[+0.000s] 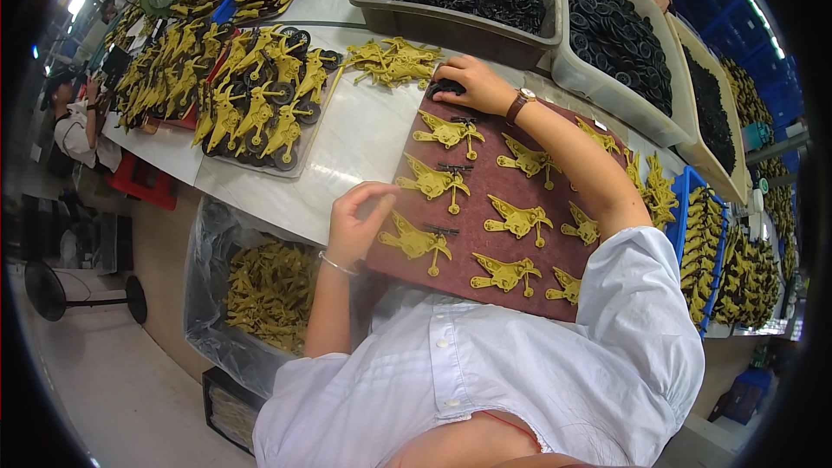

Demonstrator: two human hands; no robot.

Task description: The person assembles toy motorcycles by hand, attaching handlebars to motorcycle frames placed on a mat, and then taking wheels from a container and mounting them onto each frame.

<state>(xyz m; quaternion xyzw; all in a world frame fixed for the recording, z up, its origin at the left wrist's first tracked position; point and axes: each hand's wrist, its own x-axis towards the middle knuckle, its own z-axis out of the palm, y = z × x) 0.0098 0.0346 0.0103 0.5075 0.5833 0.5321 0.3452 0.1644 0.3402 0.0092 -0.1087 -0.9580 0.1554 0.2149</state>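
right hand cupped over half-hidden black parts, grip unclear; left hand loosely curled

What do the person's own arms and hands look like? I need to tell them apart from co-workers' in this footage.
Both forearms are bare below short white shirt sleeves. The right hand has a brown-strapped wristwatch on its wrist; the left hand has a thin silver bangle. No gloves.

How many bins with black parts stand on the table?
3: a dark bin at top centre, a white bin to its right, a beige bin further right. More may lie out of view.
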